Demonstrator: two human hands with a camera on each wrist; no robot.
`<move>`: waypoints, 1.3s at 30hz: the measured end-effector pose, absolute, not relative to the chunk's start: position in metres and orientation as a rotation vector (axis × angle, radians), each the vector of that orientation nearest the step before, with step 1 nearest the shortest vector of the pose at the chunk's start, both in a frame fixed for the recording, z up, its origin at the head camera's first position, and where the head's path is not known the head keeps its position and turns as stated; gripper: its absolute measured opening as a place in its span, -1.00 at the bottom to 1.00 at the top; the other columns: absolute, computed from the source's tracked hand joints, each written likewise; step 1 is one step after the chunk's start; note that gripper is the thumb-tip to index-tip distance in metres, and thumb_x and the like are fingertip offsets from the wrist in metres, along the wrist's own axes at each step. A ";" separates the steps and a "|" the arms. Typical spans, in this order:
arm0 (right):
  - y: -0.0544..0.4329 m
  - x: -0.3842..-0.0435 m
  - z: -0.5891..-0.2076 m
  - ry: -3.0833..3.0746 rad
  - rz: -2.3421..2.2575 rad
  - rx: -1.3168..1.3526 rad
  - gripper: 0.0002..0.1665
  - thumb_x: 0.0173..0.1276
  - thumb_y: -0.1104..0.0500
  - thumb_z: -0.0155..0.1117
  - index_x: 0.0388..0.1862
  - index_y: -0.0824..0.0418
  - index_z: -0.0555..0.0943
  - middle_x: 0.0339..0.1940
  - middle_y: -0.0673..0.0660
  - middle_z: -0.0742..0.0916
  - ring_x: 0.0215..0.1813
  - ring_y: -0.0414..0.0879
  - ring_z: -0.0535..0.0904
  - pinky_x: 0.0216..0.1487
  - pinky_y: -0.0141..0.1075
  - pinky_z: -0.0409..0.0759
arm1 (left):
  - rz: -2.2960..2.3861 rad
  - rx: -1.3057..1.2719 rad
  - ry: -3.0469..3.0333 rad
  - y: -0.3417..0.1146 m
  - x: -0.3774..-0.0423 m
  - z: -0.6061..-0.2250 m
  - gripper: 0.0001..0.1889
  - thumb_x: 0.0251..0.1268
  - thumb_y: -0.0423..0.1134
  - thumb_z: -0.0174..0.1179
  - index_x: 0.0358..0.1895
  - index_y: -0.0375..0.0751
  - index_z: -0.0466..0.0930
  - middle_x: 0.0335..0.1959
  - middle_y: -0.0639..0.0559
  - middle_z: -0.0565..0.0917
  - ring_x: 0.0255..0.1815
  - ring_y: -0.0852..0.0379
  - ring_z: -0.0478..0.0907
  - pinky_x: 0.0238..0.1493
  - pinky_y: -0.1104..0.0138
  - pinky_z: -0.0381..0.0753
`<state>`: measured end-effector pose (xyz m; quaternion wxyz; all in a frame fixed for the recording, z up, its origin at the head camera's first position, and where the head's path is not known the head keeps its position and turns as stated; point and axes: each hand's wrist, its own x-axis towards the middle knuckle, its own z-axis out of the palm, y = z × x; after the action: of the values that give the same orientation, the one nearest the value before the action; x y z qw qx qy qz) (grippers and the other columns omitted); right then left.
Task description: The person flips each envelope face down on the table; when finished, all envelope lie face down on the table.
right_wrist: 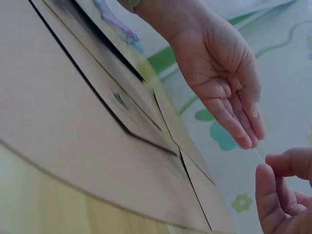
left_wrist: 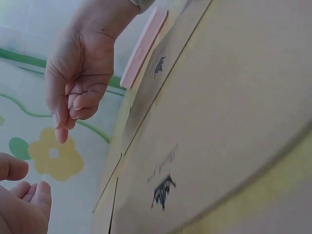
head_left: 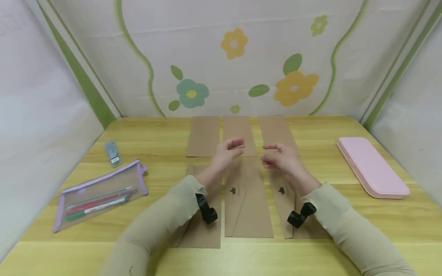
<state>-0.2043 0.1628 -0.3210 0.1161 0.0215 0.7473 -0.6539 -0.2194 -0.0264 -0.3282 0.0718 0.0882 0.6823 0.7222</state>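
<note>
Both hands are raised over brown paper envelopes laid in two rows of three. My left hand (head_left: 229, 151) hovers near the top of the front middle envelope (head_left: 253, 214), its fingers nearly straight and palm turned inward. Facing it across a small gap is my right hand (head_left: 281, 158), with its index finger forward and the other fingers loosely bent. In the left wrist view, the right hand (left_wrist: 83, 73) shows its thumb close to the index finger. Nothing is visible in either hand. A black crown print (left_wrist: 163, 192) marks the envelope below. My left forearm partly hides the front left envelope (head_left: 203, 234).
At the left lie a clear purple-edged pencil pouch (head_left: 103, 180) with pens inside and a small bluish box (head_left: 112, 153). A pink case (head_left: 374, 168) lies at the right. Behind the wooden table (head_left: 155, 134) hangs a flowered cloth (head_left: 214, 46).
</note>
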 end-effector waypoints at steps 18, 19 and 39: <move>0.111 -0.172 -0.329 1.952 -1.875 -0.127 -0.41 0.26 0.30 0.18 0.24 0.49 0.29 0.04 0.36 0.56 -0.11 -0.03 0.64 0.11 -0.13 0.52 | 1.871 0.208 2.222 -0.111 -0.182 -0.329 -0.51 0.23 -0.48 0.07 0.26 -0.38 0.30 0.19 -0.28 0.43 0.18 -0.10 0.42 0.19 0.22 0.43; 0.108 -0.170 -0.329 1.930 -1.868 -0.144 -0.39 0.26 0.30 0.18 0.25 0.49 0.28 0.09 0.39 0.53 -0.07 0.00 0.63 0.13 -0.12 0.51 | 1.874 0.196 2.205 -0.116 -0.180 -0.330 -0.51 0.23 -0.48 0.06 0.27 -0.38 0.29 0.19 -0.28 0.42 0.18 -0.11 0.41 0.20 0.20 0.42; 0.081 -0.150 -0.335 1.626 -1.873 -0.122 -0.29 0.22 0.39 0.12 0.35 0.42 0.13 -0.05 0.21 0.49 -0.20 -0.15 0.55 0.10 -0.20 0.52 | 1.653 0.093 2.370 -0.184 -0.154 -0.344 -0.47 0.25 -0.45 0.05 0.28 -0.52 0.19 0.20 -0.40 0.37 0.21 -0.20 0.35 0.15 0.30 0.46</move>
<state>-0.1496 0.0809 -0.3350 0.3233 -0.0463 0.6197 -0.7137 -0.1540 -0.1845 -0.3436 0.1252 0.0321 0.8133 0.5673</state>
